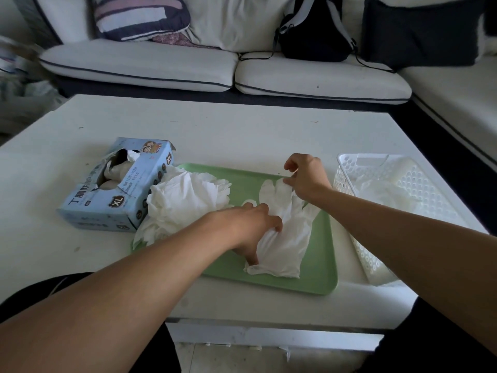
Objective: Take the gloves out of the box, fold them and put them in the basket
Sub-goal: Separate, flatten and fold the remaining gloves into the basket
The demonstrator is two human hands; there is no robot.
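A white glove [287, 238] lies stretched out on the green tray [320, 275]. My left hand [250, 227] grips its cuff end, fingers curled into the material. My right hand [306, 176] pinches the glove's finger end at the far side of the tray. A loose heap of white gloves [185, 200] sits on the tray's left part. The blue glove box [118, 184], torn open on top with gloves showing inside, lies left of the tray. The white perforated basket [376, 267] stands to the right, with some pale gloves [390, 192] inside.
Everything sits on a white low table [242, 130]. Behind it is a white sofa [139, 65] with cushions and a black backpack [314, 30]. My dark-clothed knees show at the table's near edge.
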